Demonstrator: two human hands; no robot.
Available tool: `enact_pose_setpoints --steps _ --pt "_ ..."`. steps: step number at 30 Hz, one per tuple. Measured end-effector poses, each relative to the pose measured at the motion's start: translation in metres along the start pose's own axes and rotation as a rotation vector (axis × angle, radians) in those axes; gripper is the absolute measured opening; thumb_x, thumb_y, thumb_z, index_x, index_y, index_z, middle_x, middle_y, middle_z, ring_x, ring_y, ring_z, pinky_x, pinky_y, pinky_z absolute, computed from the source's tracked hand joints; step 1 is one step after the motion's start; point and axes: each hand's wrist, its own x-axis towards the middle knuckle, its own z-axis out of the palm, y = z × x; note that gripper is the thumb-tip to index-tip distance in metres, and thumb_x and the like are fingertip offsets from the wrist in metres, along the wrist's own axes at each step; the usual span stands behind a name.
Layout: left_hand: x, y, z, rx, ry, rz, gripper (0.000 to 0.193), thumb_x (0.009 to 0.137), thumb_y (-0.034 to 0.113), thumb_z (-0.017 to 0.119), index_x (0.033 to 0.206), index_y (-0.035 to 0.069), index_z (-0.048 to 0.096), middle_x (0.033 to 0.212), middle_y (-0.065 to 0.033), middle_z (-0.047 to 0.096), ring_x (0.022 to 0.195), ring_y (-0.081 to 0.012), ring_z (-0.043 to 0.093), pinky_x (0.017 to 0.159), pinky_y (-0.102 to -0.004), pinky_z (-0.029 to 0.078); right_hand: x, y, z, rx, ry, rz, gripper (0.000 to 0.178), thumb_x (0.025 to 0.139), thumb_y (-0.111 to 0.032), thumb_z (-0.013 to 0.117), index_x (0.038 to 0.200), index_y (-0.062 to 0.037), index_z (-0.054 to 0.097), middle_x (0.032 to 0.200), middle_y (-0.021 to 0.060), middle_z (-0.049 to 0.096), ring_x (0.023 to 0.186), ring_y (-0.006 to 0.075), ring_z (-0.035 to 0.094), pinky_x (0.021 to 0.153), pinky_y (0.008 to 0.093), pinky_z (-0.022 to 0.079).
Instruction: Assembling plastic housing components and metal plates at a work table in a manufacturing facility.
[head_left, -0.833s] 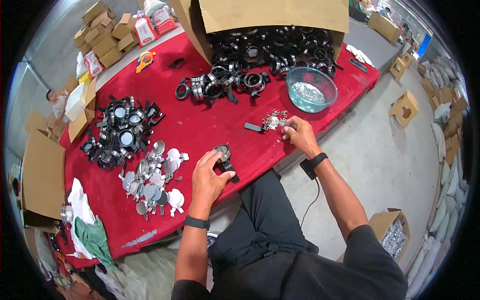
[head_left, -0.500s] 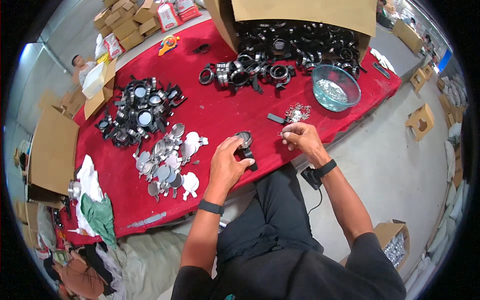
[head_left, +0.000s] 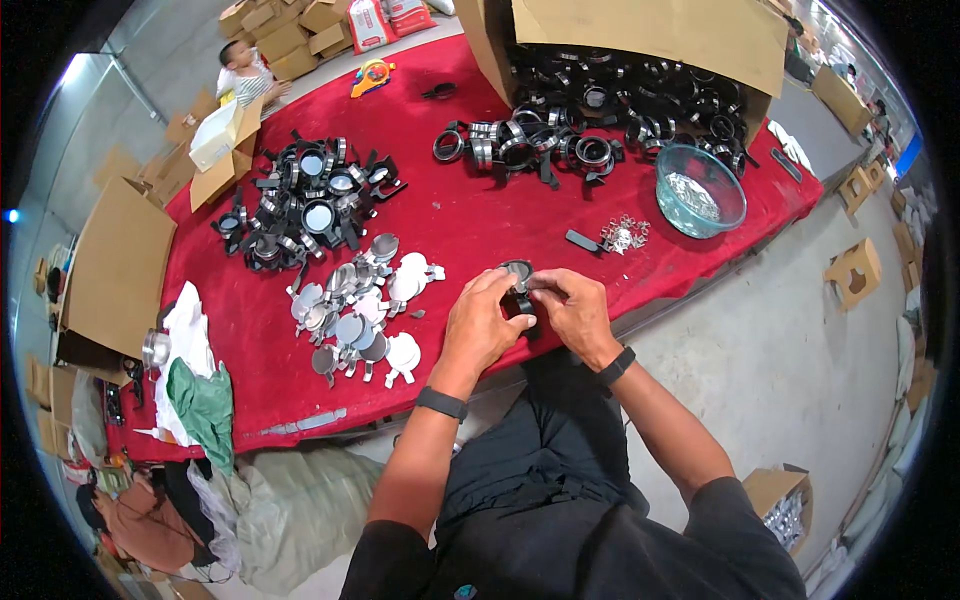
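— Held?
— With left hand [head_left: 482, 325], gripping black-and-silver metal ring [head_left: 518, 269], frame centre; with right hand [head_left: 576, 313], fingertips drawn together against it, cannot tell on what.
— Done?
— Apparently, black rings with pale discs [head_left: 318, 217], upper left.
— Remaining?
— Apparently, loose grey metal discs [head_left: 350, 328], left of centre.

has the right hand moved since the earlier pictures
Yes: judged against the bowl, the right hand has moved left, from beside the small metal pieces to beside the left hand.

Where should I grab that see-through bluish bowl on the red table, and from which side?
I'd take the bowl by its rim, probably from the near side: it stands upright, wide mouth facing up, and black ring parts crowd its far side.
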Motion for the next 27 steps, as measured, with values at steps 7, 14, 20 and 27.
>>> enact_pose_setpoints --steps 7,14,20,27 --pt "0.004 -0.008 -0.003 0.005 -0.044 0.04 0.046 0.094 0.02 0.076 0.135 0.0 0.073 0.145 -0.0265 0.067 0.138 -0.0431 0.062 0.12 -0.0489 0.048 -0.005 0.008 0.006 -0.244 0.07 -0.408 0.021 0.091 0.001 0.076 0.111 -0.0039 0.076 0.1 0.0154 0.081 0.092 0.036 0.079 0.082 0.0431 0.065" --pt "0.01 -0.003 -0.003 0.013 -0.039 0.029 0.035 0.098 0.017 0.071 0.129 0.003 0.078 0.138 -0.0281 0.071 0.131 -0.0443 0.067 0.115 -0.0488 0.052 -0.008 0.013 0.016 -0.262 0.131 -0.445 0.023 0.091 0.003 0.075 0.112 -0.0042 0.075 0.102 0.0155 0.081 0.093 0.0347 0.08 0.082 0.0428 0.065" --pt "0.01 -0.008 -0.005 0.006 -0.05 0.046 0.035 0.098 0.016 0.072 0.129 0.003 0.078 0.137 -0.0281 0.072 0.131 -0.0435 0.067 0.114 -0.0477 0.053 -0.011 0.01 0.022 -0.229 0.16 -0.404 0.023 0.091 0.004 0.074 0.112 -0.0041 0.076 0.102 0.0157 0.081 0.093 0.0343 0.08 0.082 0.0427 0.065" --pt "0.013 0.0 -0.008 0.008 -0.091 0.033 0.034 0.097 0.014 0.072 0.128 0.001 0.078 0.136 -0.027 0.073 0.131 -0.0423 0.068 0.114 -0.0473 0.053 -0.013 0.011 0.028 -0.258 0.208 -0.38 0.022 0.09 0.004 0.076 0.11 -0.0036 0.077 0.101 0.015 0.08 0.092 0.0338 0.08 0.081 0.0421 0.064"
